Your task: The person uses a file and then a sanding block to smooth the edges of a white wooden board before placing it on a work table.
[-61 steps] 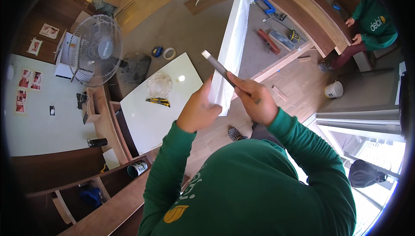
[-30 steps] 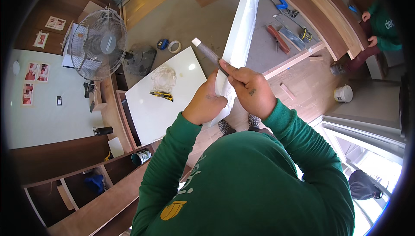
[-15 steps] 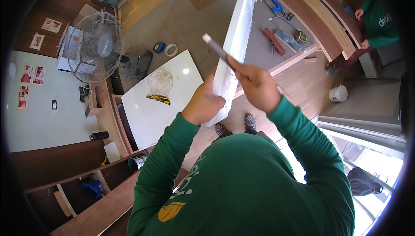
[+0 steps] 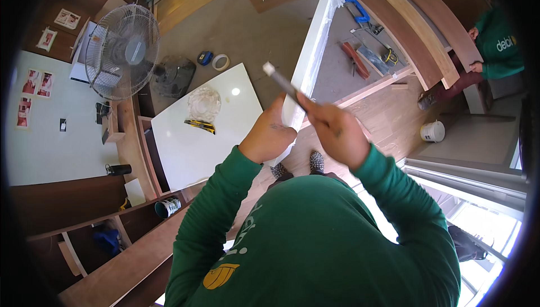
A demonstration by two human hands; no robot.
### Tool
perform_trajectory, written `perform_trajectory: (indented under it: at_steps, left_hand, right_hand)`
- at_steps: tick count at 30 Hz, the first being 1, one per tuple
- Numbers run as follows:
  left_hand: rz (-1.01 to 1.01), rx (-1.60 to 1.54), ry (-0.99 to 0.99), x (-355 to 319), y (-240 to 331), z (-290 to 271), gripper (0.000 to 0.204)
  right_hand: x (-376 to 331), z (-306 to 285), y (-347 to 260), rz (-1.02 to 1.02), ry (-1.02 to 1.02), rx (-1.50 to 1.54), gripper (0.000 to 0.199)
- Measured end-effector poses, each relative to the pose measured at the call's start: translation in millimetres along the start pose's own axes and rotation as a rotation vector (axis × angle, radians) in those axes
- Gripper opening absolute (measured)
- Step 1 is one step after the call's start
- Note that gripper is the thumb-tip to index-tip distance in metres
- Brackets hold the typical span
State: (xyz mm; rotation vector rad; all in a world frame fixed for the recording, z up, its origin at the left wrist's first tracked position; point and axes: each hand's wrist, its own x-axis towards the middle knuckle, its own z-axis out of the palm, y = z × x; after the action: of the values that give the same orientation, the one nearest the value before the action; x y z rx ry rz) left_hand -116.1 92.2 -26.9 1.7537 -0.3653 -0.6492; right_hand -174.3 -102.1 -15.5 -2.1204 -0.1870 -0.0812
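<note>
A long white board (image 4: 312,54) stands tilted on edge, running from the middle far upward. A slim grey tool (image 4: 284,85) lies slanted against its left face.

White panel (image 4: 308,59) top cut off; lower end behind hands.

On the pale wall at your left hang small red-and-white paper notices (image 4: 28,96), two more rectangular sheets (image 4: 57,28) sit higher up near the fan, and a crumpled clear plastic wrapper (image 4: 203,103) lies on the white table (image 4: 185,149) ahead of you.
</note>
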Motion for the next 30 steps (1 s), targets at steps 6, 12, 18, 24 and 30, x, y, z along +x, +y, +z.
perform_trajectory:
  at_steps: [6, 12, 18, 24, 30]
  left_hand:
    - [0.031, 0.069, 0.016, -1, 2, 5, 0.083]
    - [0.071, 0.059, -0.003, 4, 11, 2, 0.087]
    - [0.113, 0.417, 0.169, 6, 6, -2, 0.086]
    - [0.031, 0.381, 0.157, 45, 19, -2, 0.080]
    - [-0.092, 0.131, 0.020, 50, 26, 5, 0.075]
  right_hand:
    - [6, -5, 12, 0.052, 0.004, -0.003, 0.041]
    - [67, -28, 42, 0.137, 0.105, 0.358, 0.038]
    - [1, -29, 18, 0.239, 0.139, 0.394, 0.039]
    - [-30, -8, 36, -0.004, 0.175, 0.253, 0.046]
    - [-30, -8, 34, -0.052, 0.114, 0.194, 0.056]
